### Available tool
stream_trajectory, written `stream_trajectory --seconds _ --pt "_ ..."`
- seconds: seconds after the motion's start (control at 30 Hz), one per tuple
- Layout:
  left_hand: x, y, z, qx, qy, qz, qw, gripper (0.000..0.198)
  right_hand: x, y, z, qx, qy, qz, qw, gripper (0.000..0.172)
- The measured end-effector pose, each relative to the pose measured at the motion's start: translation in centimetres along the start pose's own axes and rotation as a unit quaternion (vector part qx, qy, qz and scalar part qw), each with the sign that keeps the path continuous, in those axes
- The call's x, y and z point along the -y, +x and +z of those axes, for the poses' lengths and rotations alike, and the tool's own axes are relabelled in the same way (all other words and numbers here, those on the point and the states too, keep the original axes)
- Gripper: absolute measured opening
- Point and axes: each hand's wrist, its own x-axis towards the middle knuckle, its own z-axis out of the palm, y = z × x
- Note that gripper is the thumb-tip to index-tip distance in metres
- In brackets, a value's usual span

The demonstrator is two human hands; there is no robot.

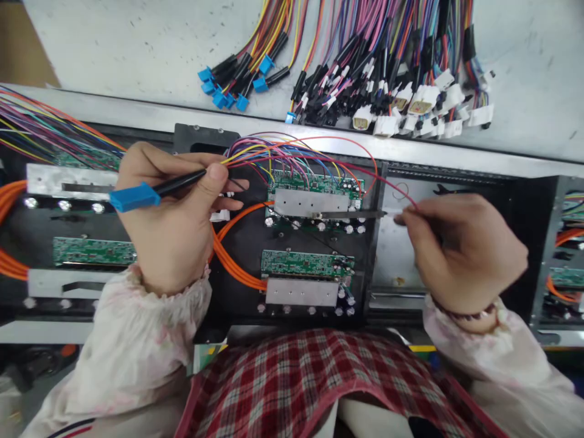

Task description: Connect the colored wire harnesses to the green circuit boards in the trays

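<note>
My left hand (171, 216) is closed round a black-sleeved wire bundle that ends in a blue connector (134, 197), which sticks out to the left. Coloured wires run from the bundle to the upper green circuit board (314, 185). My right hand (460, 246) pinches the end of a thin red wire (387, 182) with a small clear terminal at its tip, just right of that board. A second green board (306, 263) lies below, beside orange cables (232, 258).
Bundles of wire harnesses with blue (228, 85), black and white connectors (424, 109) lie on the grey table at the back. More green boards sit in the black fixtures at left (93, 250) and far right (568, 277). A red plaid apron fills the bottom.
</note>
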Motion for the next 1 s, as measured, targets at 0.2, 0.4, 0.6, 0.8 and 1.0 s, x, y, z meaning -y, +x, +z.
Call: stream_trajectory --seconds 0.2,0.4,0.6,0.8,1.0 --pt "1.0 0.2 -0.3 0.020 0.025 0.064 0.997 0.038 -1.4 1.4 2.5 0.069 0.017 0.003 0.997 0.008" --pt "1.2 0.0 -0.1 0.025 -0.017 0.087 0.996 0.039 -1.4 0.7 2.7 0.053 0.014 0.006 0.998 0.005" --pt "1.3 0.0 -0.1 0.025 -0.018 0.072 0.997 0.037 -1.0 1.4 2.5 0.080 0.024 0.014 0.996 0.004" --pt "0.9 0.0 -0.5 0.041 0.064 0.088 0.993 0.038 -1.5 -1.2 1.2 0.106 -0.027 0.015 0.994 0.020" --pt "-1.0 0.5 -0.7 0.059 0.303 0.154 0.938 0.014 -1.2 -1.5 0.4 0.074 0.004 0.016 0.997 0.004"
